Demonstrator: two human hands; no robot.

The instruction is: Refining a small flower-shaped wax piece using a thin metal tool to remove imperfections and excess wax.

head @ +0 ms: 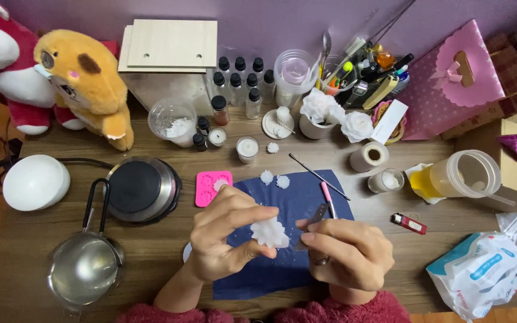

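Note:
My left hand [225,236] pinches a white wax flower [270,232] between thumb and fingers, over a dark blue mat [306,197]. My right hand [345,251], with a ring on one finger, grips a small pink-handled metal tool [321,209] whose tip points at the flower. Two smaller white wax flowers [274,179] lie at the mat's far edge. A pink silicone mould [212,187] rests just left of the mat.
Left: a round hot plate [142,188], a small steel pot [85,266], a white dome [36,182]. Behind: small bottles [240,81], candle jars [247,148], a thin metal rod [318,176]. Right: a red lighter [408,223], a plastic jug [465,174], a plastic bag [483,269].

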